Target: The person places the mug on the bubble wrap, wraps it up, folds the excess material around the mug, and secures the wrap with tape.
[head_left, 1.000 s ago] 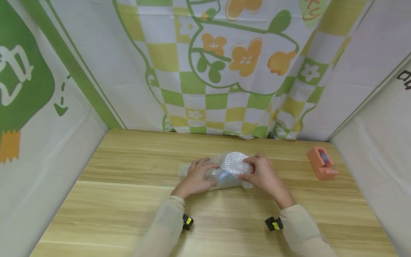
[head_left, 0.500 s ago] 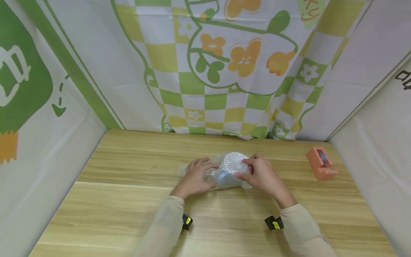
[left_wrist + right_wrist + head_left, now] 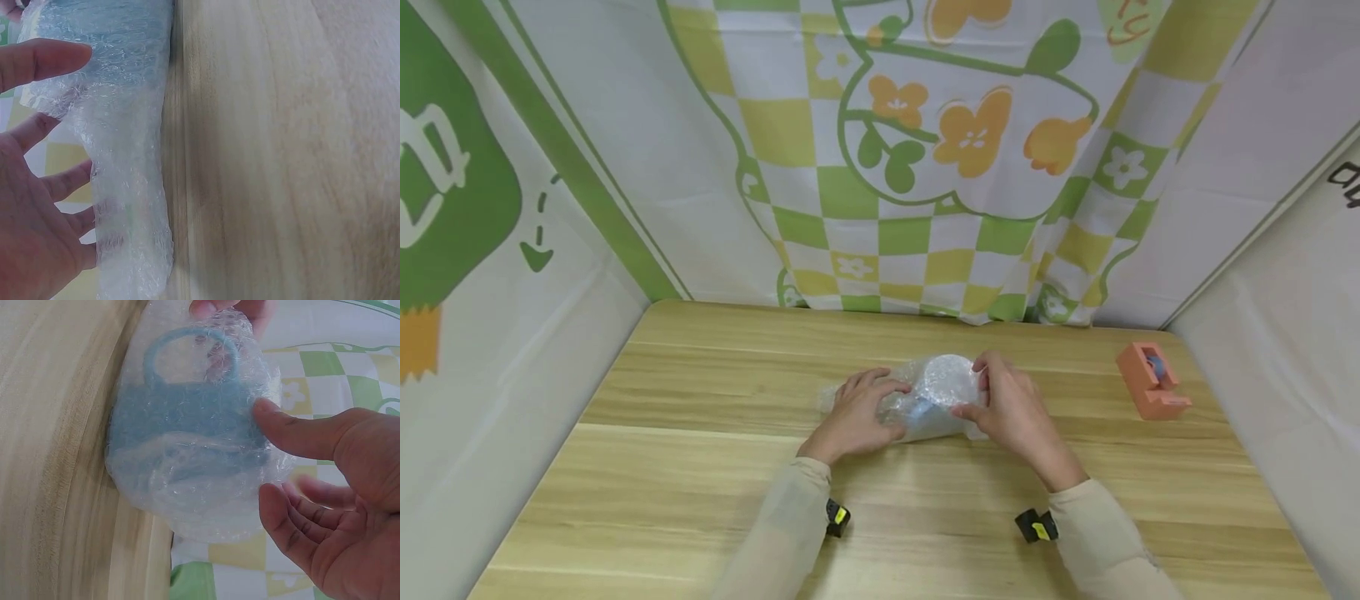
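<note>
A light blue mug (image 3: 187,412) stands near the table's middle, wrapped in clear bubble wrap (image 3: 950,379) that covers its round top. Its looped handle (image 3: 149,356) shows through the plastic and points toward my left hand (image 3: 857,417). That hand holds the wrap on the handle side, thumb (image 3: 62,59) in front and the other fingers behind a loose length of wrap. On the opposite side, my right hand (image 3: 1015,408) has its thumb (image 3: 294,431) and bent fingers at the wrap's edge, holding it by the mug's rim.
An orange tape dispenser (image 3: 1152,383) with a blue core stands on the wooden table (image 3: 685,483) at the far right. Behind the table hangs a green and yellow checked cloth (image 3: 902,250), with pale walls at both sides.
My right hand's fingers have shifted slightly along the wrap at the top edge, the forefinger now higher and farther back. The left hand and the mug stay in place.
</note>
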`<action>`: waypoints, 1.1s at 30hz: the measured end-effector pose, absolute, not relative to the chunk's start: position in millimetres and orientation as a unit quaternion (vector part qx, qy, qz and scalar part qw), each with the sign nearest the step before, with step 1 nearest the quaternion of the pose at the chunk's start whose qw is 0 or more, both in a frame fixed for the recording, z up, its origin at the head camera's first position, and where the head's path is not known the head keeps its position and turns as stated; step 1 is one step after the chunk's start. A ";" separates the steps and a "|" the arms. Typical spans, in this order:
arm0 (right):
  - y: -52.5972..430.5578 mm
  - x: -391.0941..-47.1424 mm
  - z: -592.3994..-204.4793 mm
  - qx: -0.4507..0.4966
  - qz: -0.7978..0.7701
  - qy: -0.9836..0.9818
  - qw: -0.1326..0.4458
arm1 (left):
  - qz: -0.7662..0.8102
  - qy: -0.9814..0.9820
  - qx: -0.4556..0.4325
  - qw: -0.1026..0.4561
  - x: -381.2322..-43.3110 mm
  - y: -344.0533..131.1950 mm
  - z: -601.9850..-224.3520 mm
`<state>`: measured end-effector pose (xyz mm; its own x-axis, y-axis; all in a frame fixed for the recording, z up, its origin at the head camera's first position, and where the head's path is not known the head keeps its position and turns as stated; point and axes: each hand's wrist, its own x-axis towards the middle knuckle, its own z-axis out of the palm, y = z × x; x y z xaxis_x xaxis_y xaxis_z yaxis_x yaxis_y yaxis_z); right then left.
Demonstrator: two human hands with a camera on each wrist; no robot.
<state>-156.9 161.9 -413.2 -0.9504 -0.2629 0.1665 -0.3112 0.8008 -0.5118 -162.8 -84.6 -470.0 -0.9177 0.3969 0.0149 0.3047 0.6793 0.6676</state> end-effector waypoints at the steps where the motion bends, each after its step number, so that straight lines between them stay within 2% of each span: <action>1: 161.9 -156.8 -413.1 0.150 0.279 -0.947 0.047 | 0.351 0.914 0.192 0.066 -162.7 -84.7 -470.1; 12: 163.8 -156.5 -415.9 0.180 0.261 -0.946 0.068 | 0.359 0.910 0.195 0.071 -161.3 -85.2 -469.1; 25: 164.7 -152.6 -424.3 0.208 0.254 -0.935 0.134 | 0.354 0.911 0.199 0.069 -161.6 -85.9 -468.8; 33: 167.3 -153.6 -432.2 0.267 0.236 -0.912 0.203 | 0.356 0.909 0.203 0.071 -160.2 -86.7 -469.6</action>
<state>-153.6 167.3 -432.2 -0.7745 -0.3910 0.4973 -0.5834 0.7455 -0.3224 -160.2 -86.7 -469.6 -0.9075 0.4199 0.0145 0.3181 0.6641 0.6766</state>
